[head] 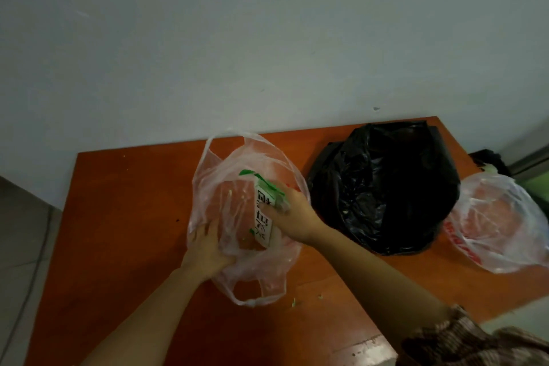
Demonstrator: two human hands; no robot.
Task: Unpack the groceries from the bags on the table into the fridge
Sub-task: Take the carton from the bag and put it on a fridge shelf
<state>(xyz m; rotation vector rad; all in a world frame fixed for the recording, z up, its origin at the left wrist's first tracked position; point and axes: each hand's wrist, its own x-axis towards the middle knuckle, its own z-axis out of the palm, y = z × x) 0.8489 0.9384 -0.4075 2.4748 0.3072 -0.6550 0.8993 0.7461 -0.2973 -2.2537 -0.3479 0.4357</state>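
A clear plastic bag (225,187) lies open in the middle of the orange-brown table (118,217). Inside its mouth my right hand (292,217) grips a white and green carton (263,211) with black lettering, tilted with its top pointing away from me. My left hand (206,246) holds the near left side of the bag, fingers curled into the plastic. The fridge is not in view.
A crumpled black plastic bag (386,187) sits just right of the clear one. Another clear bag with red print (499,226) lies at the table's right edge. A white wall runs behind the table. Small green scraps (294,301) lie near the front.
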